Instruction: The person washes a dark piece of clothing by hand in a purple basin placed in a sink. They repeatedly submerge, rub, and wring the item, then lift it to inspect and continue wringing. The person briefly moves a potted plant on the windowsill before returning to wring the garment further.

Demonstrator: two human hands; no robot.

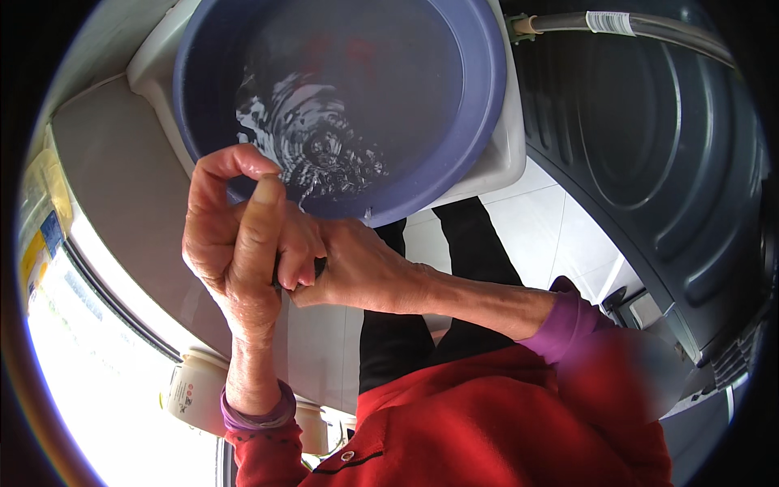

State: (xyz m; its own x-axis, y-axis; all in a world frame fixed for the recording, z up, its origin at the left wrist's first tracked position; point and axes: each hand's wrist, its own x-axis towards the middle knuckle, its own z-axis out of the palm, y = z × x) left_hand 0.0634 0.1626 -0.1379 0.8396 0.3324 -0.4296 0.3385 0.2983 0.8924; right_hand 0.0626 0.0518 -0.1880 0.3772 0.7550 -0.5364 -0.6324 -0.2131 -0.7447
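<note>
My left hand point(243, 243) and my right hand point(368, 265) are pressed together just in front of a round blue plastic basin point(487, 109). Between them is a small dark, wet-looking item point(319, 266), mostly covered, so I cannot tell what it is. The lower fingers of the left hand curl over it, while its index finger and thumb bend towards each other above. Most of the right hand's fingers are hidden behind the left hand. Rippling water point(322, 140) fills much of the basin, and drops hang in the air near its front rim.
The basin rests on a white sink point(514, 155). To the right stands a dark ribbed panel point(621, 122) with a metal braided hose point(566, 23) above it. A grey counter point(115, 140) runs along the left, near a bright window point(109, 359) and a white container point(198, 389).
</note>
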